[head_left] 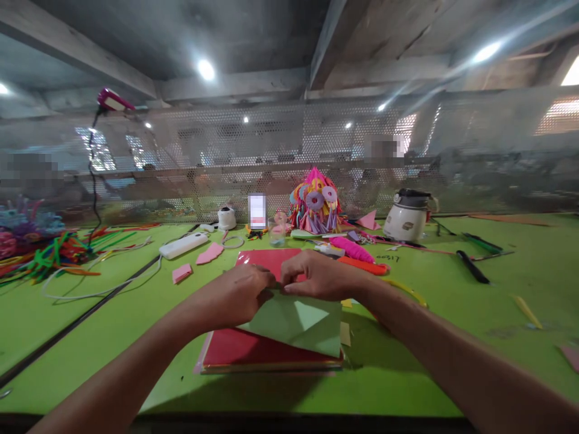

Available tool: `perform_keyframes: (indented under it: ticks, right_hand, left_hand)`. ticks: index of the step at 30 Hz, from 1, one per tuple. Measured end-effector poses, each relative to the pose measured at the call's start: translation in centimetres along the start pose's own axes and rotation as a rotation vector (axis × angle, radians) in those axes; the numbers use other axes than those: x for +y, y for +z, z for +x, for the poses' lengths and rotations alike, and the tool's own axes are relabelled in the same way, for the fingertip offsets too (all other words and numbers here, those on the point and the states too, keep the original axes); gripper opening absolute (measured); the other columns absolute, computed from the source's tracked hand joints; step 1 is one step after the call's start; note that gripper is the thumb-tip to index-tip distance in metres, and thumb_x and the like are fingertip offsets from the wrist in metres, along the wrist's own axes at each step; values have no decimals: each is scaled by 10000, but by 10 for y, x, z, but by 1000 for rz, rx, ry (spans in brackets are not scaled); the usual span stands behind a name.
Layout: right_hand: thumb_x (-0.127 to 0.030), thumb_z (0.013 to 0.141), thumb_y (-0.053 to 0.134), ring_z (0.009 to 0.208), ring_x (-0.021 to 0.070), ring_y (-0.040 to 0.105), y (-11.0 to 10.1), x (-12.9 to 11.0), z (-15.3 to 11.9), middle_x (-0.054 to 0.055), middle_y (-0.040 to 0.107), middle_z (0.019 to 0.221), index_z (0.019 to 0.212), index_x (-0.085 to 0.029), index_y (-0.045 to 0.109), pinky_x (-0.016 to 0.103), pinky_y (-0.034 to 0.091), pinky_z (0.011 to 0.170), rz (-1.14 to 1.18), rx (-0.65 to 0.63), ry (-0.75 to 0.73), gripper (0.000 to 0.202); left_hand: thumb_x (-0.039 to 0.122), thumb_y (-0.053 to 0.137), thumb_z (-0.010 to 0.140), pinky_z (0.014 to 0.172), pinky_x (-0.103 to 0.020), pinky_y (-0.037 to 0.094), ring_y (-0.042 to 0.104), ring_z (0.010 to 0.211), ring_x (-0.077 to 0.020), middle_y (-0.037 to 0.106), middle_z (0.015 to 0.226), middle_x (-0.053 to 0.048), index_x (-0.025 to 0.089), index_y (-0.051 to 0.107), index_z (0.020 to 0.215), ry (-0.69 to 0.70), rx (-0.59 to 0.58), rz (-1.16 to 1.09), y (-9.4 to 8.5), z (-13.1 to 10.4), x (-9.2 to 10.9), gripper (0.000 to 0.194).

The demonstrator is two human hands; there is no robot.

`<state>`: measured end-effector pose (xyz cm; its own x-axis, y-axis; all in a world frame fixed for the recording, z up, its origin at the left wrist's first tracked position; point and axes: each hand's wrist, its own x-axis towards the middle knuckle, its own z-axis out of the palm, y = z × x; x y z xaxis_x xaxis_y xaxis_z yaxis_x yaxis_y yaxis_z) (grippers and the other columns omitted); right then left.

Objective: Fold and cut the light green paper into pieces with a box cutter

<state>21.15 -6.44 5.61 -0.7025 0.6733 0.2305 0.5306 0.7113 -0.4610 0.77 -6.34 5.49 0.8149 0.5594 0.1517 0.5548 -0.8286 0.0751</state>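
A sheet of light green paper (303,325) lies at a slant over a stack of red paper (262,352) on the green table. Both of my hands meet at the sheet's far edge. My left hand (242,292) has its fingers curled and pressed on the green paper at its left. Close beside it, my right hand (319,276) pinches the same edge, thumb and fingers together. A paler triangle, perhaps a folded-over part or a patch of light, shows in the middle of the sheet. My fingertips partly cover the edge between them.
A colourful tasselled paper craft (315,202) stands at the back beside a phone (257,211) and a glass jar (277,232). To the right are a kettle (404,220) and a black-handled tool (473,267). A white power strip (184,246) and pink paper (182,273) lie left.
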Motion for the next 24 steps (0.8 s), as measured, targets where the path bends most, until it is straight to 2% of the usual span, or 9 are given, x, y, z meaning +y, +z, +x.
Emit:
perform_keyframes:
  ticks: [5,9,18,20,24]
  right_hand:
    - [-211,782,609,638,111,568,-4,6,0,22,662,692,745,-129,695,225,420,619,14,-37,31,124]
    - [-246,782,614,640,119,581,-8,13,1,39,665,700,772,-102,705,223,433,612,60,-105,68,171]
    - [-199,789,616,638,95,555,-18,4,1,19,652,699,795,-106,706,200,416,604,46,-124,43,130]
    - [-174,788,618,620,85,538,-23,1,7,5,640,681,791,-108,703,195,405,589,20,-174,38,108]
    - [-130,751,658,570,75,511,-38,-7,25,-25,599,604,750,-112,696,184,374,537,-89,-359,57,41]
  left_hand:
    - [227,524,832,652,-268,383,583,777,-175,670,832,-50,168,644,843,-6,58,-31,-8,-5,-14,135]
    - [251,522,834,637,-241,382,573,718,-138,676,808,-24,176,650,825,-34,55,-124,-10,-9,-24,148]
    - [206,493,845,616,-222,369,594,699,-130,692,801,-39,166,669,854,-26,73,-151,-10,0,-4,181]
    - [202,493,840,599,-218,363,591,684,-128,691,792,-36,165,662,843,-32,76,-168,-9,0,-5,173]
    - [224,499,826,559,-219,349,570,636,-127,680,767,-40,159,641,830,-73,100,-205,-5,0,-9,156]
